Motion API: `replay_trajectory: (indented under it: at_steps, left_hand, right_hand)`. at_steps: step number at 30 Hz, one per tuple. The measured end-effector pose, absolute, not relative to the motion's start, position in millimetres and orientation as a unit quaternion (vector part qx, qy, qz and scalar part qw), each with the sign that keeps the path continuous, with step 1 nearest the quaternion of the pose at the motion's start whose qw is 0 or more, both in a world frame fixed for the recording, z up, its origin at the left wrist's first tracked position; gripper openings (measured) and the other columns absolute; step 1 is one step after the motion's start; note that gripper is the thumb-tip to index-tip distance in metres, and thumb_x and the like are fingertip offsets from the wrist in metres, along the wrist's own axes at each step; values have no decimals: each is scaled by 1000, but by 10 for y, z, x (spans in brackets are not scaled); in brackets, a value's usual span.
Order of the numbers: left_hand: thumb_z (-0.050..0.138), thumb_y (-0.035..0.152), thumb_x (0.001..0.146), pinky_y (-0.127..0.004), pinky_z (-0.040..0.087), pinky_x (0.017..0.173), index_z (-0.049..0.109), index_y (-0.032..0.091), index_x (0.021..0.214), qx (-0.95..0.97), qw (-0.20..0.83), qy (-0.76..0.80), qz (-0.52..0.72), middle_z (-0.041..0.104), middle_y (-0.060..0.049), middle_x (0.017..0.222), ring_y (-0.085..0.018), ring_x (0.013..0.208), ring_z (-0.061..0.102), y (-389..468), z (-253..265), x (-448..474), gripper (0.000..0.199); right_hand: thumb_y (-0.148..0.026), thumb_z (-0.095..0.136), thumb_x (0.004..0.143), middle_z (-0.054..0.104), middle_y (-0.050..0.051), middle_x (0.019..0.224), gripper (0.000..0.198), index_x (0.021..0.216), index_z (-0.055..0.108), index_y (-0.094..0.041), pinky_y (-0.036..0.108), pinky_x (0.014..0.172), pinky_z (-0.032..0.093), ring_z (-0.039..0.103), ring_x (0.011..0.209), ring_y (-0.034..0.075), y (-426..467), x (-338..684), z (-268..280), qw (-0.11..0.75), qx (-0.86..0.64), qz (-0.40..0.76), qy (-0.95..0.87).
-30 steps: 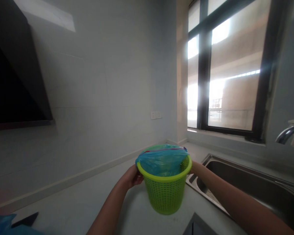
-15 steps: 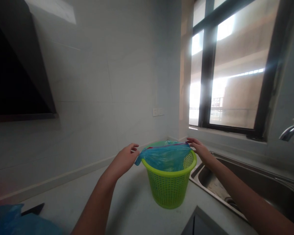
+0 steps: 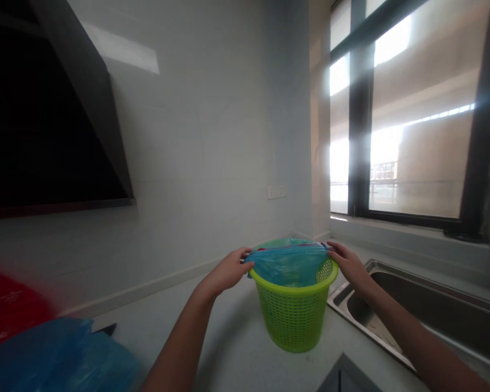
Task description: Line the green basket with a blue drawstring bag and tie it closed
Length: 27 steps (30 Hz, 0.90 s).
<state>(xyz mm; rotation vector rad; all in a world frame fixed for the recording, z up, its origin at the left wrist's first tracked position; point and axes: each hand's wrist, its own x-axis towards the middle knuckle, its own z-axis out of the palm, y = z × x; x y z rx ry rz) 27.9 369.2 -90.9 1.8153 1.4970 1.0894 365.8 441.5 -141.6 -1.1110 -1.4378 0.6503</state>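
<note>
From my remote seat I had the green basket (image 3: 296, 321) upright on the counter (image 3: 269, 375), just beside the sink (image 3: 433, 299), with the blue bag (image 3: 288, 267) sagging inside and its edge stretched across the mouth. My left hand (image 3: 231, 268) pinched that edge at the rim between thumb and fingers; my right hand (image 3: 348, 264) had its fingers at the bag's other end, though I couldn't tell whether they gripped. The basket's right inner wall showed bare, so I judged the bag could slip inward if either side let go, or tear under a hard pull; an uneven tug might tip the basket. I found no brand; pale marks on the red item (image 3: 10, 310) resembled writing, too blurred to read
</note>
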Motion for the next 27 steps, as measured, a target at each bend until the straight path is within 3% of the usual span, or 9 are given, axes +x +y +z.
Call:
replay_trajectory:
  at_steps: [5,8,11,14,16,21,23,27]
  left_hand:
    - [67,42,75,-28,48,68,63,9,123,679,200,599,375,71,-12,96,-21,79,65,3664,-913,217,59]
    - [67,46,73,-27,45,64,67,11,115,694,183,597,357,70,-7,84,-20,74,62,3599,-866,222,55]
    - [66,43,73,-27,41,59,71,12,104,698,160,611,338,68,-4,75,-19,68,60,3517,-803,275,44]
    - [61,37,76,-28,39,58,71,15,88,704,138,620,317,67,-4,70,-19,64,59,3446,-759,352,27]
    - [58,33,77,-28,39,59,69,17,79,710,135,621,303,68,-4,70,-19,66,60,3409,-748,403,19]
    - [56,33,80,-29,38,61,63,20,72,740,66,618,258,68,-4,75,-20,71,60,3274,-725,501,17]
    - [57,38,82,-31,42,69,65,21,76,760,26,602,241,67,-5,82,-23,79,60,3168,-694,527,20]
    - [61,46,83,-36,43,92,66,23,95,816,10,532,225,65,-7,106,-27,104,57,2896,-611,586,26]
  right_hand:
    - [-40,62,73,73,7,81,38,101,72,-16,36,75,51,67,81,26,4392,3695,-1368,543,-490,254,-633]
    - [-39,61,75,67,4,72,48,114,69,-13,33,65,48,62,68,22,4384,3711,-1349,529,-497,217,-653]
    - [-32,59,77,68,4,82,57,131,61,-15,33,70,48,61,70,20,4397,3718,-1348,517,-489,205,-672]
    - [-25,53,79,70,7,109,43,119,69,-21,35,89,47,64,97,23,4407,3707,-1357,506,-453,220,-700]
    - [-23,49,81,69,6,115,37,111,70,-22,36,94,45,61,106,24,4403,3697,-1360,502,-431,230,-714]
    - [-23,54,78,71,7,97,17,87,68,-18,33,84,45,63,92,23,4342,3701,-1316,510,-448,150,-719]
    - [-24,55,79,70,7,93,13,78,67,-18,31,79,45,62,87,20,4289,3707,-1271,514,-446,103,-725]
    - [-30,55,84,67,6,78,23,68,65,-17,28,67,42,58,70,17,4164,3701,-1172,494,-468,32,-732]
